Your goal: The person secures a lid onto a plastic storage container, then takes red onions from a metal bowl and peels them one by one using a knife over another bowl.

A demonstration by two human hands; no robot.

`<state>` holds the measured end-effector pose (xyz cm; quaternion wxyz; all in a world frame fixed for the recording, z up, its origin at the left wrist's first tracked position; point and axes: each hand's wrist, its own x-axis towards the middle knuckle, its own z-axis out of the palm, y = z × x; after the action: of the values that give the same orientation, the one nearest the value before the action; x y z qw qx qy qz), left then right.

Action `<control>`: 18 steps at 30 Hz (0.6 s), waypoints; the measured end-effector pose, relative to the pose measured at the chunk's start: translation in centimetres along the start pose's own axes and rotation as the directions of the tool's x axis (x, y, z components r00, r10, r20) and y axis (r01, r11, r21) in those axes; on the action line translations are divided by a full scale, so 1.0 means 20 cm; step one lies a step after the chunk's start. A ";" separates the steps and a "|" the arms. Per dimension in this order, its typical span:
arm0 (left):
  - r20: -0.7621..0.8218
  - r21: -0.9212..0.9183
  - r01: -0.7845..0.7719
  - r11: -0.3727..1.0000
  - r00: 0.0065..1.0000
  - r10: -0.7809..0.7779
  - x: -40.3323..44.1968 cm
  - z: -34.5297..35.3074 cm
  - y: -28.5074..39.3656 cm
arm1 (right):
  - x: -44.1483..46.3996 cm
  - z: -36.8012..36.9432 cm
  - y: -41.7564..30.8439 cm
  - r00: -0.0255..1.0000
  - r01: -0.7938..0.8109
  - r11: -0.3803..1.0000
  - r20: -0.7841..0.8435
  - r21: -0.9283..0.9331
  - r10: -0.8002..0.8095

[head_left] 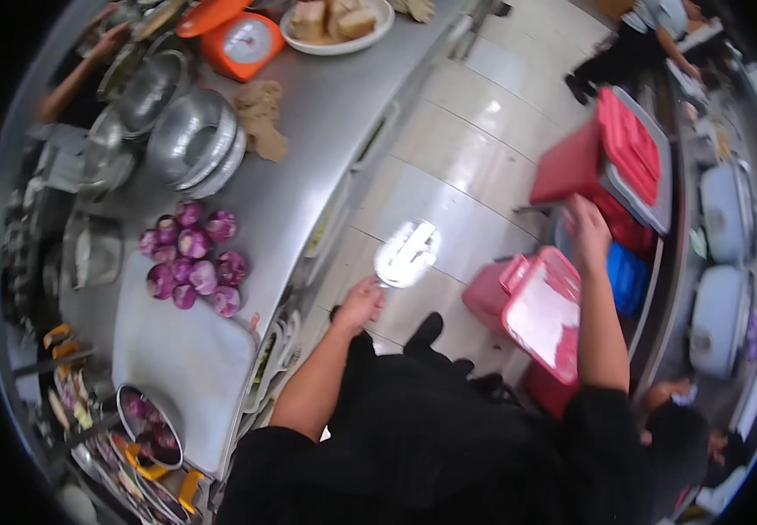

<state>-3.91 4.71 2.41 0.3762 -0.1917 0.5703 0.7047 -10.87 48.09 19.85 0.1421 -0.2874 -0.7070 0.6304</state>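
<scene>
My left hand (361, 304) is closed around the handle of a shiny, rounded metal utensil (408, 254). Glare hides its exact kind. It is held out over the tiled floor. My right hand (587, 229) reaches forward above the red bins, with its fingers foreshortened and blurred. Beneath that forearm stands an open red bin (509, 308) with something white (543, 322) inside. Just beyond the hand is a second red bin (566, 164) with a red and grey lid (632, 149).
A steel counter (330, 114) on the left carries peeled red onions (190, 242), a white cutting board (188, 367), stacked metal bowls (195, 144), an orange scale (238, 44) and a plate of pale chunks (336, 22). Other people (654, 35) stand at the far right. A blue container (626, 278) sits near the bins.
</scene>
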 end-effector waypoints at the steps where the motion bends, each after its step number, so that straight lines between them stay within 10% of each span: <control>1: -0.017 0.003 0.009 1.000 1.000 -0.009 0.00 0.05 -0.01 | -0.01 -0.22 0.23 0.988 -0.109 0.990 -0.104 0.086 0.118; 6: -0.001 0.029 0.037 0.999 0.999 -0.037 0.04 0.33 0.07 | -0.31 -1.18 1.20 0.708 -0.475 0.767 -0.331 0.432 0.624; 9: 0.011 -0.042 0.038 0.998 0.999 -0.038 0.07 0.46 0.13 | -0.49 -1.37 1.43 0.498 -0.575 0.471 -0.170 0.669 0.850; 18: -0.008 -0.075 -0.031 0.997 1.000 0.030 0.10 0.60 0.49 | -0.34 -1.07 1.33 0.643 -0.737 0.629 -0.030 0.247 0.765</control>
<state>-10.59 16.00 10.69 0.3560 -0.1993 0.5473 0.7308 12.75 62.50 -1.48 -0.0576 -0.5802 -0.4398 0.6831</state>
